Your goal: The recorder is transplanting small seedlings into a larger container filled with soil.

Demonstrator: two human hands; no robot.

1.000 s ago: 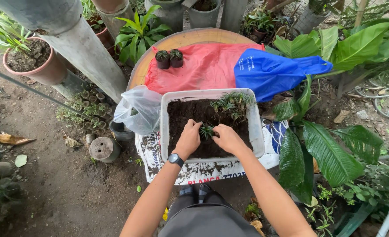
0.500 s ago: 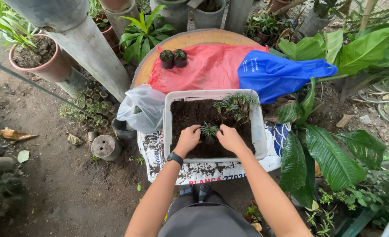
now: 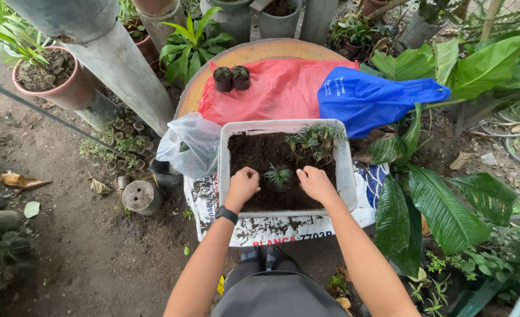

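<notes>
A small spiky green plant (image 3: 279, 176) sits in the dark soil (image 3: 260, 155) of a white plastic tub (image 3: 346, 176), near the tub's front edge, and both of the person's hands press down into the soil on either side of it. The left hand (image 3: 244, 183) lies just left of the plant, fingers curled loosely into a fist against the soil, gripping nothing that can be seen; a black watch (image 3: 226, 214) rings its wrist. The right hand (image 3: 315, 182) lies just right of the plant, fingers bent down with their tips in the soil, likewise holding no visible thing. The plant stands between the two hands, close to both; whether either touches its leaves cannot be told. Further back in the tub, toward its right corner, a cluster of similar green plants (image 3: 314, 141) grows. The tub rests on a printed sheet (image 3: 271, 226) spread over the surface. Behind it lie a red plastic bag (image 3: 271, 91) and a blue plastic bag (image 3: 365, 100), with two small dark pots (image 3: 231, 77) on the red one. A clear plastic bag (image 3: 190, 144) slumps just left of the tub.
</notes>
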